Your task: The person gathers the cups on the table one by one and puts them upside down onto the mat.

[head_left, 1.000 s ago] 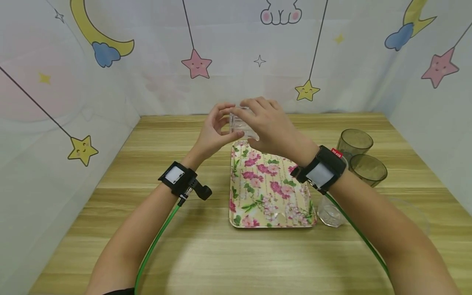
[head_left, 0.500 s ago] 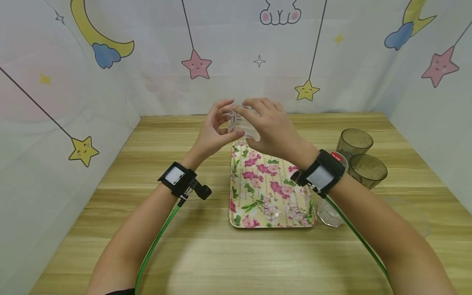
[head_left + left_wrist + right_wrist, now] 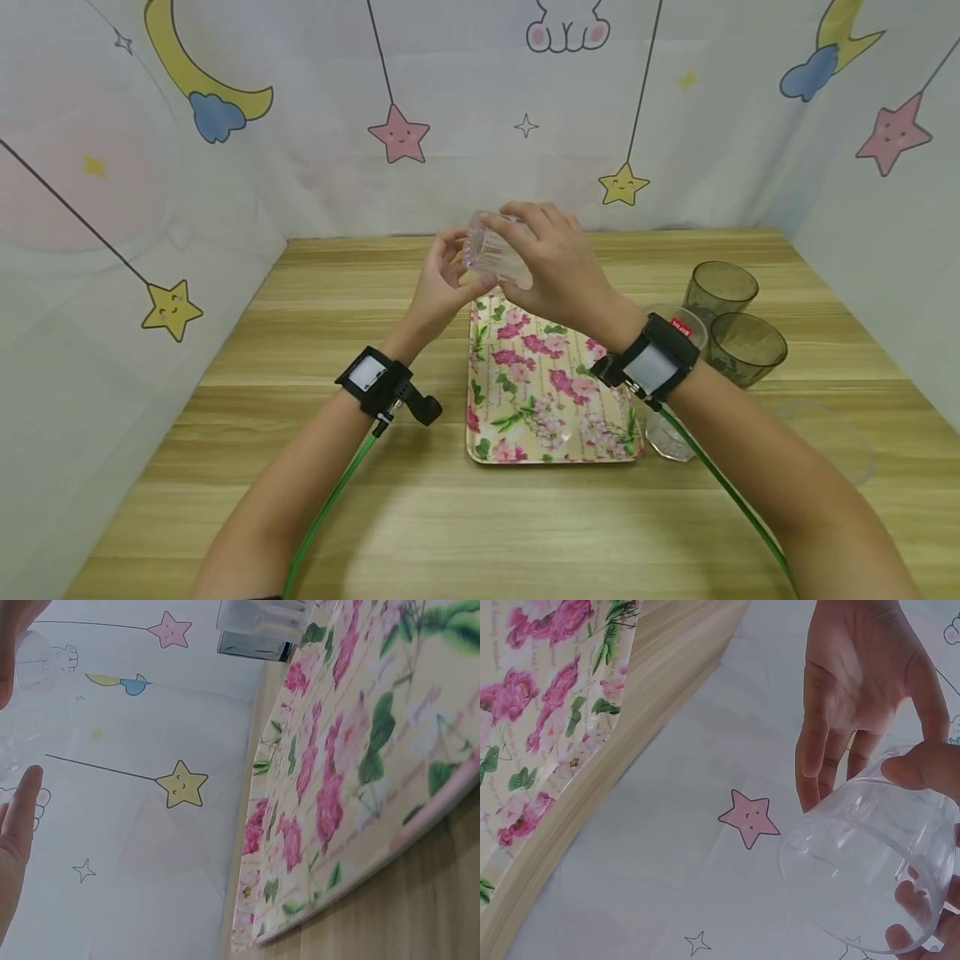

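A clear drinking glass (image 3: 501,252) is up in the air above the far end of the tray, tilted on its side. My right hand (image 3: 558,260) grips it, thumb on one side and fingers round the other; in the right wrist view the glass (image 3: 855,862) has its open rim towards the camera. Beside its base is my left hand (image 3: 444,287), fingers loosely bent. In the right wrist view that left hand (image 3: 862,697) has its fingers extended. Whether it touches the base is hard to tell. Below lies the flowered tray (image 3: 555,400).
Two olive-tinted glasses (image 3: 722,283) stand right of the tray. Near its front right corner is another clear glass (image 3: 670,439), partly behind my right forearm. A faint transparent rim (image 3: 862,442) shows further right. Printed cloth walls (image 3: 465,183) border the wooden table (image 3: 360,533).
My left hand has dropped slightly and eased away from the base of the glass, leaving more of it visible. The glass has tilted a little in my right hand.
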